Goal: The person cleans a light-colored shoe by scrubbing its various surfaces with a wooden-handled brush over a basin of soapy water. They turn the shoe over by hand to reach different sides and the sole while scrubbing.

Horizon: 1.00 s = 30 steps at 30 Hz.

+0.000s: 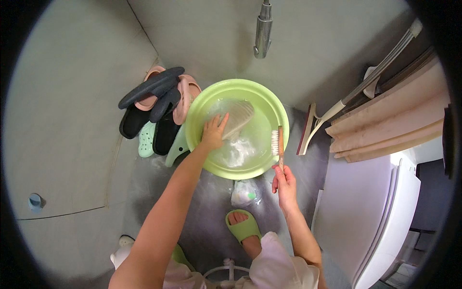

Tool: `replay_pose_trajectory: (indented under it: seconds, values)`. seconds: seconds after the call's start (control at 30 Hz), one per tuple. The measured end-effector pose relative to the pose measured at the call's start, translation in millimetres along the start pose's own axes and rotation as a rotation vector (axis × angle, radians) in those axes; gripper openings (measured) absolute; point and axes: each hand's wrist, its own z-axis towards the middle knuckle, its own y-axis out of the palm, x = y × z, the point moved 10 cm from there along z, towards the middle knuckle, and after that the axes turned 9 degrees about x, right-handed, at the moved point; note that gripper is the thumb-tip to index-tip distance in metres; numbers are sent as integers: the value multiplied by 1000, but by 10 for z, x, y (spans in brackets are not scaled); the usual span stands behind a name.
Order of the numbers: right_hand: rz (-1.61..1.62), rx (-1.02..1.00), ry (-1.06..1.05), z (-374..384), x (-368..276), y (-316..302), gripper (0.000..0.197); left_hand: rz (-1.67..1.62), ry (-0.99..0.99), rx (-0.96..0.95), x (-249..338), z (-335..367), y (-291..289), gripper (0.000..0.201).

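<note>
The person is crouching over a round lime-green plastic basin (237, 127) that is sitting on the grey wet floor (202, 207) below a metal tap (263, 30). Inside the basin, in soapy water, a pale slipper-shaped shoe (238, 117) is lying tilted toward the far rim. The left hand (213, 131) is reaching into the basin and pressing on the near end of that shoe, fingers spread and curled over its edge. The right hand (285, 185) is hovering just outside the basin's near right rim, fingers wrapped closed round the wooden handle of a scrubbing brush (278, 144), whose bristled head is resting over that rim.

Judgement: scrubbing would go best with the shoe pinned firmly against the basin wall and short brush strokes running away from the holding fingers.

To the left of the basin, dark, pink and mint slippers (156, 108) are leaning in a heap against the wall. Just in front of the basin, a small clear bag (244, 192) is lying on the floor, beside the person's foot in a green sandal (243, 225). Right of the basin, a long-handled squeegee (337, 108) is leaning near a white appliance (370, 207).
</note>
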Motion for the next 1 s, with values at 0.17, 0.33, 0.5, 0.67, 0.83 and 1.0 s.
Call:
replay_pose_trajectory:
  seconds: [0.17, 0.33, 0.5, 0.67, 0.83, 1.0]
  values:
    - [92, -13, 6, -105, 18, 130, 26, -446, -90, 57, -19, -82, -366, 109]
    - [67, -65, -9, -161, -57, 273, 27, -433, 2, 344, 261, -153, -1104, 109]
    - [40, -90, -18, -249, -46, 378, 27, -424, 67, 507, 422, -283, -1451, 106]
    - [60, -85, -7, -296, 37, 400, 27, -185, 106, 589, 281, -221, -2166, 91]
    - [49, -104, -14, -328, 37, 484, 26, 90, 14, 780, -420, -70, -3254, 59]
    - [15, -184, -26, -444, -2, 742, 26, 467, -248, 764, -1319, -136, -3635, 61]
